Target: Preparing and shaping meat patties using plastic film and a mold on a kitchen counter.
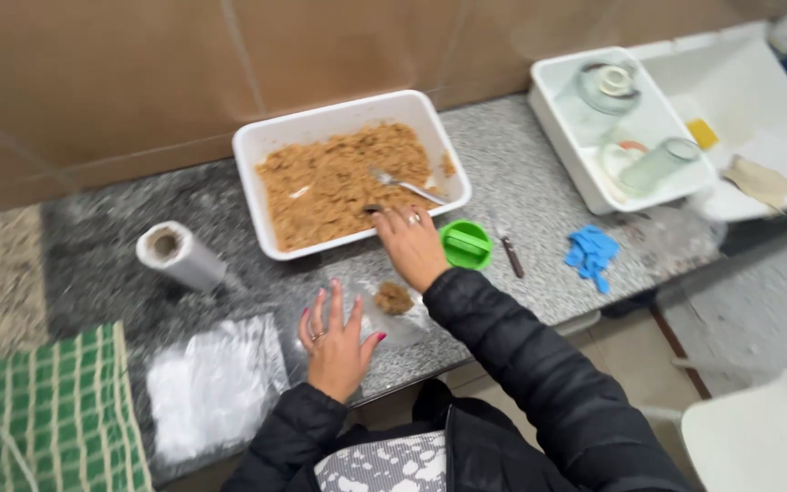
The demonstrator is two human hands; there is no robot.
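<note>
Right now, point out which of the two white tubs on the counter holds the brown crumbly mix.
The white tub by the wall, just beyond the right hand, filled with brown mix and a spoon. The other tub holds only glass jars.

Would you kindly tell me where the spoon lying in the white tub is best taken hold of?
Grip the spoon by its bare handle end, which points right toward the tub rim. Its bowl is sunk in the brown mixture. Probably come from the front right, where the right hand already reaches in.

Kitchen: granite counter [521, 173], tiled wall [138, 73], food tub [348, 123], dish basin [576, 146].
</note>
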